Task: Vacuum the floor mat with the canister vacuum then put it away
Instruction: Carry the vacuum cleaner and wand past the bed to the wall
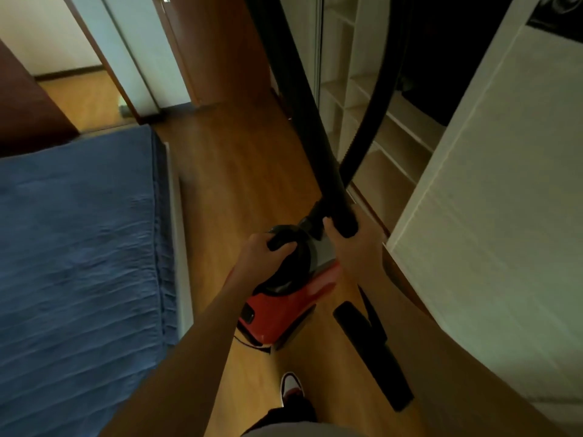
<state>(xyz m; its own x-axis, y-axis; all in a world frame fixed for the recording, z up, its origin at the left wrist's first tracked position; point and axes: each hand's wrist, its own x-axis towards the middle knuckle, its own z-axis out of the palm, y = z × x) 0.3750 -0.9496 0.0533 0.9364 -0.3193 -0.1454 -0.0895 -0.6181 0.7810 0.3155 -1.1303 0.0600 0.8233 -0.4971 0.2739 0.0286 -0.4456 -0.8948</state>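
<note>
A red canister vacuum (277,307) with a black top hangs just above the wooden floor in the middle of the head view. My left hand (262,253) grips its black carry handle. My right hand (353,244) holds the black wand (309,121), which rises steeply to the top edge. The black hose (375,115) curves up beside the wand on its right. Below my right forearm lies the black floor nozzle (372,351). No floor mat shows in this view.
A bed with a blue cover (79,247) fills the left side. An open white wardrobe with shelves (394,127) stands on the right, its white door (504,184) close to my right arm. A doorway (82,89) opens at the far left. My shoe (291,387) is below.
</note>
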